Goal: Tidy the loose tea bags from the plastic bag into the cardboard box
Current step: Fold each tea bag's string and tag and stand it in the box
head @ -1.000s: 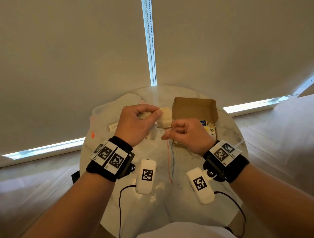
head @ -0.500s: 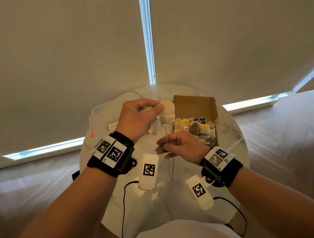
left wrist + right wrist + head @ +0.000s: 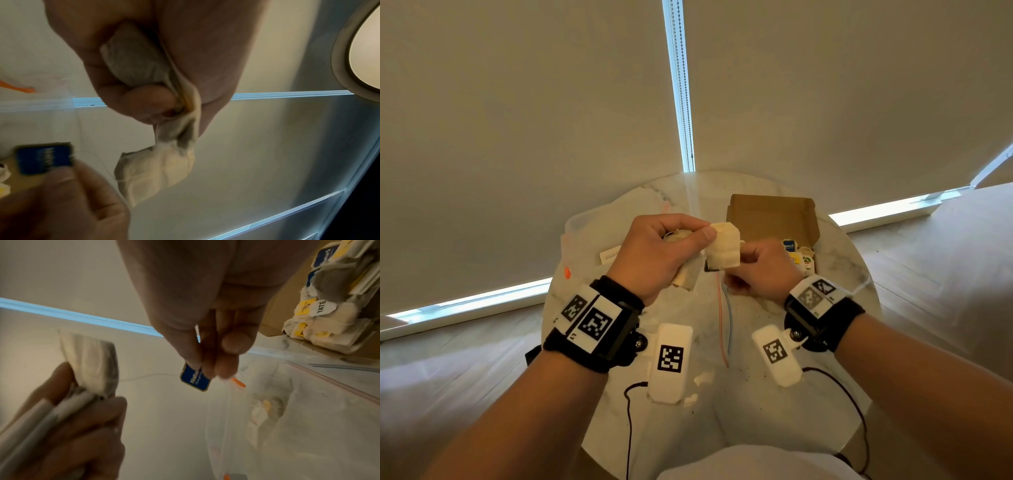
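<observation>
My left hand (image 3: 697, 236) is raised above the table and grips a bunch of pale tea bags (image 3: 722, 250). In the left wrist view one tea bag (image 3: 133, 65) is in the palm and another (image 3: 156, 172) hangs below the fingers. My right hand (image 3: 738, 262) is just right of them and pinches a blue paper tag (image 3: 195, 379) on a thin string. The open cardboard box (image 3: 770, 212) stands at the back right, with several tagged tea bags (image 3: 329, 305) inside. The clear plastic bag (image 3: 257, 410) lies flat on the table under my hands.
The round marble table (image 3: 842, 260) carries the bag's red and blue zip strip (image 3: 724, 318) in the middle. A small white card (image 3: 609, 255) and an orange slider (image 3: 567, 272) lie at the left. Window blinds hang close behind the table.
My right hand drew back toward me half a second ago, then rose again to the tea bags in my left hand, now covering most of the box's contents. The left hand stayed almost still.
</observation>
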A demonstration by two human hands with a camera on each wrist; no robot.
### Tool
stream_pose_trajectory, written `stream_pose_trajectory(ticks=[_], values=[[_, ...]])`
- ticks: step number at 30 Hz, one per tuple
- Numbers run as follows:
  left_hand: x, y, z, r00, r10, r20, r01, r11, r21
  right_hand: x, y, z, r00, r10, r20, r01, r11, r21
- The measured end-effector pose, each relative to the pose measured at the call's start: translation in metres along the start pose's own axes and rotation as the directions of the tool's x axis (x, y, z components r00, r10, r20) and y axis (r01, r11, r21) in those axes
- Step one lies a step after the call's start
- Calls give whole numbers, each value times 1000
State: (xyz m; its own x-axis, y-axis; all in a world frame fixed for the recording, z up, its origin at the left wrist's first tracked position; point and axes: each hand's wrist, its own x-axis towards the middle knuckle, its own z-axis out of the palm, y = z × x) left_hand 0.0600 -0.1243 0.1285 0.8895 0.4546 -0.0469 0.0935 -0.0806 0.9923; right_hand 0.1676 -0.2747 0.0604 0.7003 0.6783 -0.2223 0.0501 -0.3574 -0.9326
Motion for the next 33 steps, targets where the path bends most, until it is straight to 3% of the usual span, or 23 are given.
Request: stream_pose_trajectory(ticks=[5, 8, 12, 15, 17, 24, 27, 29, 33], values=[[-8, -13, 0, 999, -30, 43, 29, 999, 15, 9, -31, -10, 999, -18, -52, 31, 966, 255], [-11, -21, 1, 998, -59, 35, 58, 998, 32, 7, -46, -12, 993, -99, -57, 112, 938, 328], [-11, -27, 0, 996, -87, -1, 87, 995, 44, 1, -51, -13, 968, -237, -88, 249, 951, 183], [-10, -30, 0, 994, -105, -24, 106, 994, 34, -6, -47, -13, 897, -430, -102, 430, 902, -28], [-9, -31, 0, 993, -114, -34, 115, 993, 14, -12, -44, -13, 870, -485, -87, 482, 874, -59], [-7, -28, 2, 995, -87, -45, 88, 996, 2, -25, -38, -16, 905, -422, -57, 424, 905, 27], [-7, -27, 2, 998, -54, -35, 54, 998, 10, -24, -35, -16, 950, -310, -33, 312, 947, 82], [-8, -27, 1, 1000, -12, -15, 12, 1000, 24, -23, -33, -16, 967, -253, -1, 253, 967, 36], [-11, -26, -2, 995, 95, 31, -97, 994, 52, -18, -32, -21, 966, -253, -57, 251, 967, -40]])
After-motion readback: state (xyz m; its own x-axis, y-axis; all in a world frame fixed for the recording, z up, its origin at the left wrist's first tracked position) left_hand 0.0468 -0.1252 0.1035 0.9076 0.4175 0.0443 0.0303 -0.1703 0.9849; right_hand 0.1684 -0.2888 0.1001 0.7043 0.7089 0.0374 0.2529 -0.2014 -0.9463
